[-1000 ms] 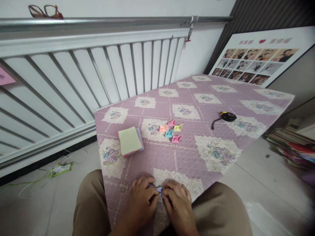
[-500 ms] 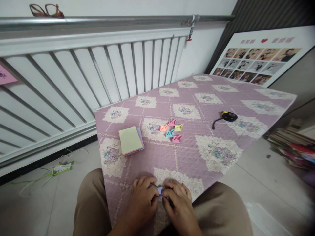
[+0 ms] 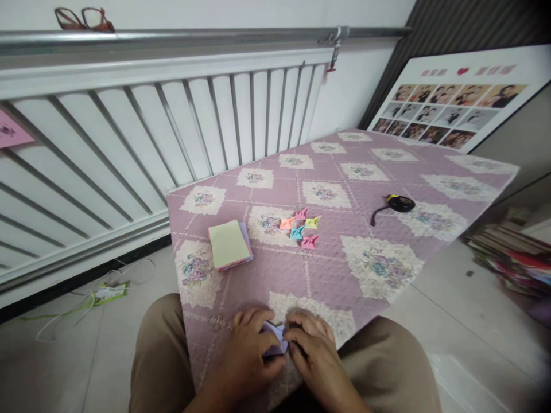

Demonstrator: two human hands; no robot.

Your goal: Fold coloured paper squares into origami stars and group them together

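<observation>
A small folded piece of lavender paper (image 3: 276, 338) lies between my hands at the near edge of the table. My left hand (image 3: 252, 347) grips it from the left, fingers curled over its side. From the right, my right hand (image 3: 313, 347) pinches the paper's edge with thumb and fingertips. Part of the paper is hidden under my fingers. Beyond my hands sit several small folded paper pieces (image 3: 297, 232) in pink, orange, yellow and blue. To their left is a stack of coloured paper squares (image 3: 230, 245), pale green on top.
A purple floral tablecloth (image 3: 279, 275) covers the table. A black and yellow tape measure (image 3: 401, 203) with a strap lies at the right. A white radiator (image 3: 241, 115) runs along the back, with eyeglasses (image 3: 84, 20) on the pipe above. A power strip (image 3: 111, 292) rests on the floor.
More of the lavender paper shows now; it looks wider and more opened out between my fingers. My left hand's thumb has moved lower and away from the fingers. The other objects stayed put.
</observation>
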